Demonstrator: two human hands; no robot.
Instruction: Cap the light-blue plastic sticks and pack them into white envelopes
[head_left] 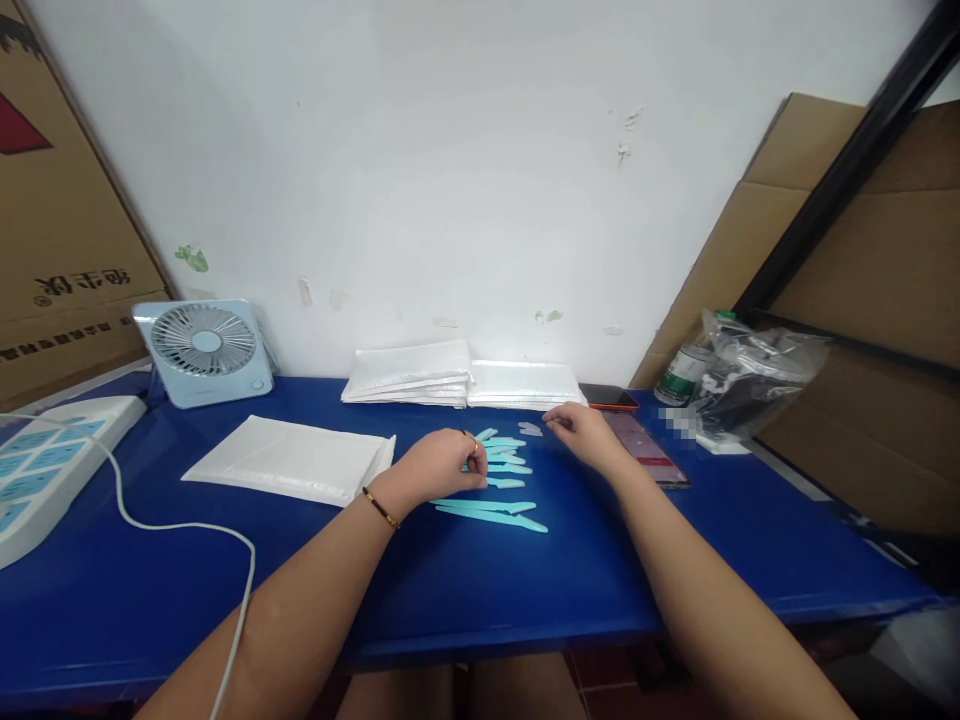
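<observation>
Several turquoise eyebrow razors point(491, 516) lie side by side on the blue table, their narrow heads pointing right. My left hand point(450, 464) is over the handles of the upper ones. Its fingers are pinched at one razor point(507, 484), whose head sticks out past the thumb; the handle is hidden under the hand. My right hand point(581, 432) is just right of a few small pale purple pieces point(530, 429). Its thumb and fingertips are drawn together, and whatever may be between them is too small to see. A white padded mailer point(289, 458) lies left of my left hand.
Stacks of white mailers point(409, 373) stand against the wall. At right are a phone point(609, 397), a flat dark-pink item point(649, 450), a can point(684, 374) and a clear plastic bag point(757, 380). A blue fan point(206, 350), white cable point(187, 524) and blue-and-white panel point(64, 460) are left.
</observation>
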